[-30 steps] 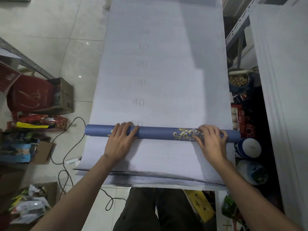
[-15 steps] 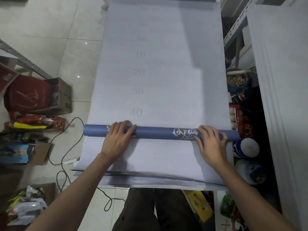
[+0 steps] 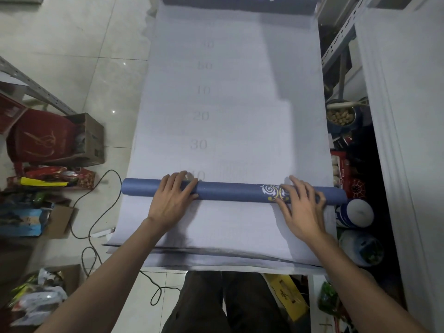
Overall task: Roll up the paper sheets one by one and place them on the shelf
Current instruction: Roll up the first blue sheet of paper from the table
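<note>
One blue roll (image 3: 230, 192); two hands, left hand (image 3: 171, 199), right hand (image 3: 301, 207); one cardboard box (image 3: 90, 138); two jars (image 3: 355, 212).

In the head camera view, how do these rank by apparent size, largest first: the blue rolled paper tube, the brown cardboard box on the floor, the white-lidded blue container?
1. Blue rolled paper tube, longest.
2. Brown cardboard box.
3. White-lidded blue container, though it sits nearer the camera, so its rank against the box is unsure.

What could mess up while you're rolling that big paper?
The blue roll sticks out past the paper's left edge, so it might wind up crooked. Both hands, left hand and right hand, press flat on top, which might crease it. More sheets lie underneath and could get dragged along.
</note>
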Demonstrator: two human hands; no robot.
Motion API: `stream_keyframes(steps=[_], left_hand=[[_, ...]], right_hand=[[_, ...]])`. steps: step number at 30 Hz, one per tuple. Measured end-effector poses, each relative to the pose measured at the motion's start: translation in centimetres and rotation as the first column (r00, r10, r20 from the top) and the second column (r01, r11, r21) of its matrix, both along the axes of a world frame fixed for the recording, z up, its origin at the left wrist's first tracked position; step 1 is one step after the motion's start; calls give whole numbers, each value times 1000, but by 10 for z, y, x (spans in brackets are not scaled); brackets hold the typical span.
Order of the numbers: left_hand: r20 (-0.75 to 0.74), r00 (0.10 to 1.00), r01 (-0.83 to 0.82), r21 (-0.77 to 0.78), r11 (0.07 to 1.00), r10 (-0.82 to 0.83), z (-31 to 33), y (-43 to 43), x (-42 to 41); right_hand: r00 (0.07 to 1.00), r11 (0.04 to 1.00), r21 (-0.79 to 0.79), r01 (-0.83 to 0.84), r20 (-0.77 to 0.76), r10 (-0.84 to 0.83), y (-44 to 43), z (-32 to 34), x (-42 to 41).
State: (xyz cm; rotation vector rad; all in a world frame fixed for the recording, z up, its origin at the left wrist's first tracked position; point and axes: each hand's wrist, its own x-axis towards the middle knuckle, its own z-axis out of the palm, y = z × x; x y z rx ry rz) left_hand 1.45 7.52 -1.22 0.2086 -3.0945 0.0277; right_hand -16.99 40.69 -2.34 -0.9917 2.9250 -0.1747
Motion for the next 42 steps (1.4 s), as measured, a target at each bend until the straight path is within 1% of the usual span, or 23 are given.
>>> stream_keyframes(steps=[2,4,8,10,13,19,22,25,28,32,36,38,40,42], left_hand=[[-1,1000,-19,-18,1000,19,0,4,-2],[-2,1000,-2,-23,1000,2,2,3,-5],[-1,1000,18,23,1000,-18,1,-2,-1],[-1,999,38,43,998,-38,-3,2,7],[22,1000,4,30,1000,-5,-7,8,16],[-20,1000,-23,41,999,24,0,1,-1],[-17,1000,4,38,999,-3,2,-4,-1],[14,999,40,59,997,-41,-3,1,9],[43,999,-30,29,999,28,-5,9,14],[8,999,-39,0,999,39,1,11,3],[-25,1000,0,48,999,1,4,8,1],[-14,1000,4,76,997,-3,0,11,4],[-1,999,-38,68,997,38,-3,15,7],[2,997,-82,53,995,82,-5,18,7]], right_hand=[[1000,1000,18,12,3,-12,-3,0,2],[1000,1000,27,15,-14,-15,-6,3,2],[999,999,-24,38,7,-38,-5,8,-1],[1000,999,-24,25,-7,-25,-2,7,2],[1000,999,-28,24,-16,-25,1,4,6],[999,998,55,8,-45,-5,-2,5,1],[998,998,6,69,-5,-69,-3,8,-1],[999,998,-36,53,-11,-54,2,5,6],[1000,999,-37,26,10,-26,3,1,11],[999,999,38,35,0,-35,-3,1,2],[999,999,8,33,2,-33,1,1,-4],[1000,1000,4,14,-4,-14,4,-2,-2],[1000,999,-25,25,13,-25,3,-4,1],[999,999,-12,38,16,-38,0,-5,3]])
